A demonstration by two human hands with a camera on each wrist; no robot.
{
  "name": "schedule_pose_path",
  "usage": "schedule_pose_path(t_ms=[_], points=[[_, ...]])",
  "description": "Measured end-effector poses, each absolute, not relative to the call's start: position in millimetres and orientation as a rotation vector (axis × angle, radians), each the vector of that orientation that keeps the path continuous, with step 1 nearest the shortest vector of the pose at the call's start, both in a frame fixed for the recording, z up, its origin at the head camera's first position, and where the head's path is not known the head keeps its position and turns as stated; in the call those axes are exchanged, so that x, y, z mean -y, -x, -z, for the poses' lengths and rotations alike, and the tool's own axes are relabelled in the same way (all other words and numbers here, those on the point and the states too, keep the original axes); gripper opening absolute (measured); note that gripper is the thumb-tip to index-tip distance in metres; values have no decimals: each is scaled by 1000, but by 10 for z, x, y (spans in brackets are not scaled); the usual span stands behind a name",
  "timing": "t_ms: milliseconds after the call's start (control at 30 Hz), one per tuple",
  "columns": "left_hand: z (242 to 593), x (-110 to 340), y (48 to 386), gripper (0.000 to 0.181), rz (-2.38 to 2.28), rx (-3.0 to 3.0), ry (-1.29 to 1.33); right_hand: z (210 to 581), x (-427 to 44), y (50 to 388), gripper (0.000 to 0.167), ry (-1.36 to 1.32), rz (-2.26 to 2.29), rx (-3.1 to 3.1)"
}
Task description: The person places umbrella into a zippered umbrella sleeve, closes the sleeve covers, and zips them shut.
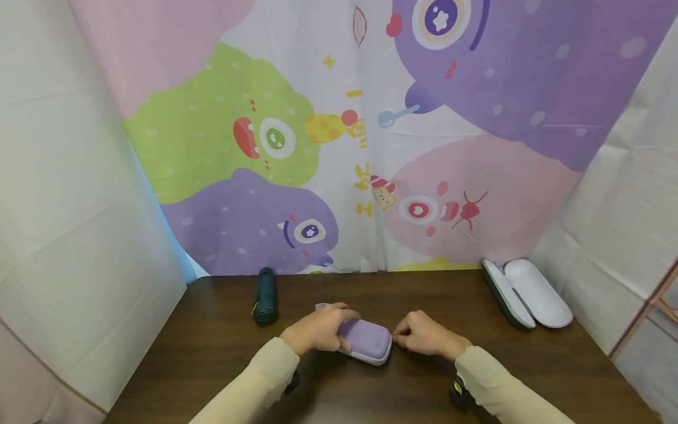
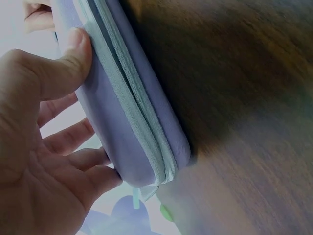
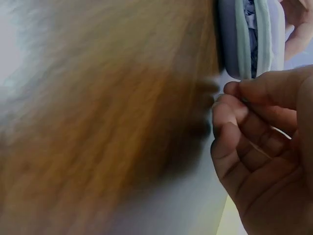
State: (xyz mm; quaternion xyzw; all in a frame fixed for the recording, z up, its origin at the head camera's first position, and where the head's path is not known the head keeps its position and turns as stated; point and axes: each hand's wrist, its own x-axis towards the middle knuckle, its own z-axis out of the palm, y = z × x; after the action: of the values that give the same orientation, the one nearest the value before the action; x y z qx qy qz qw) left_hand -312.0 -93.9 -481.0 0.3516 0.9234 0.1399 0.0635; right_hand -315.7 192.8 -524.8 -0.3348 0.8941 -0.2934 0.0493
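A purple zippered hard case (image 1: 368, 340) with a pale zipper band lies on the table. My left hand (image 1: 324, 330) grips it from above, the thumb on its near side and the fingers over the far side. My right hand (image 1: 426, 335) is at the case's right end with its fingers curled. In the right wrist view, its thumb and forefinger (image 3: 259, 90) pinch together at the zipper; the zipper pull itself is hidden between them. The zipper band (image 3: 264, 34) is parted there, with dark lining showing. A small pale tab (image 2: 149, 192) sticks out at the case's other end.
A folded dark green umbrella (image 1: 266, 297) lies at the back left of the brown table (image 1: 212, 353). An opened glasses case (image 1: 537, 294), green outside and white inside, stands at the back right. A cartoon-printed curtain (image 1: 349, 147) hangs behind the table.
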Motion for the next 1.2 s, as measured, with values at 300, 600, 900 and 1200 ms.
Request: schedule_pose_path(t_ms=[300, 600, 900, 1200], points=[[4787, 892, 3116, 60, -413, -2808, -1021, 5318, -2001, 3110, 13, 1122, 888, -2796], [4783, 810, 3107, 59, -393, -2854, -987, 5323, -2030, 3069, 15, 1131, 933, -2825], [4758, 734, 3105, 57, -363, -2911, -950, 5320, -2029, 3053, 14, 1170, 922, -2861], [4818, 657, 3074, 56, -347, -2997, -952, 5351, -2040, 3005, 14, 1145, 956, -2852]])
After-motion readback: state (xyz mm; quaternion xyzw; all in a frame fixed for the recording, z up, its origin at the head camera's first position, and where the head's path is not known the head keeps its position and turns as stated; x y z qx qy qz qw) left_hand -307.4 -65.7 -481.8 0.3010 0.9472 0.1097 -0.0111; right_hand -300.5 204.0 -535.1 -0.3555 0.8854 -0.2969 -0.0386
